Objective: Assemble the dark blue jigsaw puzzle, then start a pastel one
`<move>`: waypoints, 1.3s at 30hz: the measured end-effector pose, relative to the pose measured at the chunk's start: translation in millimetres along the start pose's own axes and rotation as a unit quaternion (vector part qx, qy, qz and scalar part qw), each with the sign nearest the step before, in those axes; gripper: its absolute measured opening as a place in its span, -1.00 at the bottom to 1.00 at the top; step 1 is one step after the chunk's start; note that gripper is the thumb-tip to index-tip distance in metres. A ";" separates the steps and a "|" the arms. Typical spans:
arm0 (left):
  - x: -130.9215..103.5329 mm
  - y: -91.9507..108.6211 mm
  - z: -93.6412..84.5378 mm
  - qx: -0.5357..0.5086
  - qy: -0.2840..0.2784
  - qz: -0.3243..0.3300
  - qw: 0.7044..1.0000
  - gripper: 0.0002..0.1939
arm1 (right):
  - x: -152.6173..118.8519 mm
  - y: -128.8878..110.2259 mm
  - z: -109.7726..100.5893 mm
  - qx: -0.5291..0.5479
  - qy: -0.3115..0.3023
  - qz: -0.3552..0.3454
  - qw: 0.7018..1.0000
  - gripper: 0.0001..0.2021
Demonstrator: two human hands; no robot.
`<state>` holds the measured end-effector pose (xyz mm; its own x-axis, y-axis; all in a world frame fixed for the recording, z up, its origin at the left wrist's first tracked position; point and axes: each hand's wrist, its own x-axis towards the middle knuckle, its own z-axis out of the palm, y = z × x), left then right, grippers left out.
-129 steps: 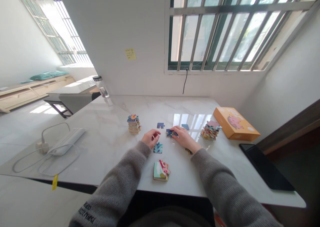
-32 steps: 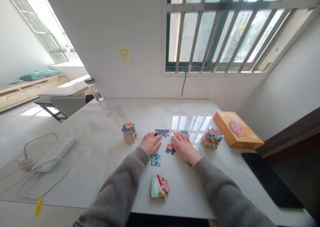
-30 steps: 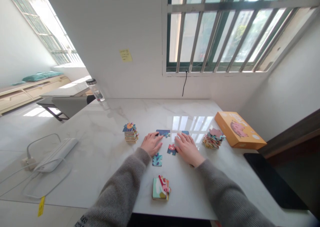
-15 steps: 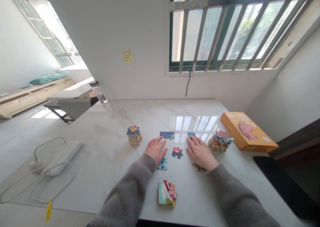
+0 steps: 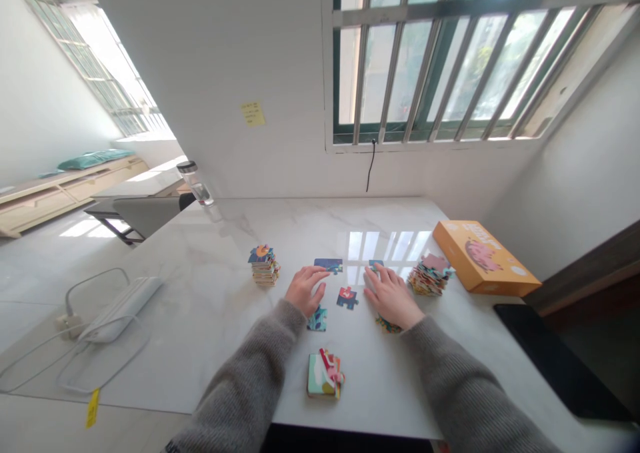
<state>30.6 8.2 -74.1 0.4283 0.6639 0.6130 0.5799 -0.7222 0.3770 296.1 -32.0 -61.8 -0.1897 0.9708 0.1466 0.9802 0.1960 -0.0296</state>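
Observation:
My left hand (image 5: 306, 290) is open, its fingertips at the lower edge of a dark blue strip of puzzle (image 5: 329, 265). Below that hand lies a teal puzzle piece (image 5: 317, 319), partly covered by it. My right hand (image 5: 391, 296) rests open with its fingers spread, the tips at a small blue puzzle piece (image 5: 376, 264). Under its palm side a green and yellow puzzle piece (image 5: 387, 325) shows in part. Between the hands sits a dark piece with a red picture (image 5: 347, 298), touched by neither hand.
Stacks of puzzle pieces stand at left (image 5: 265, 266), right (image 5: 431, 276) and near the front edge (image 5: 325, 374). An orange box (image 5: 483, 256) lies at the right beside a black mat (image 5: 560, 360). A power strip (image 5: 123, 310) with cables is at left, a bottle (image 5: 196, 183) at the back.
My left hand has lifted slightly and its fingers have shifted at the blue strip. The right hand stays by the small blue piece. The whole view has shifted a little.

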 end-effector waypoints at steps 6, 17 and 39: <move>2.0 13.3 -1.8 -0.032 0.035 0.057 0.997 -0.76 | 3.2 3.9 5.4 0.014 -0.002 -0.009 1.000 -0.51; 3.5 33.8 -25.2 -0.052 0.018 0.098 0.994 -0.72 | 0.3 -2.0 6.0 0.021 -0.001 -0.023 1.000 -0.50; 12.6 -105.1 -161.9 0.101 -0.065 -0.062 0.991 -0.86 | 1.0 0.5 7.7 0.043 -0.018 -0.025 0.999 -0.50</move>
<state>-137.2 61.1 6.5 0.4231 0.7739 0.4713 0.7551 -0.5886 0.2886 295.9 -29.8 -69.2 -0.2425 0.9635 0.1137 0.9611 0.2545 -0.1074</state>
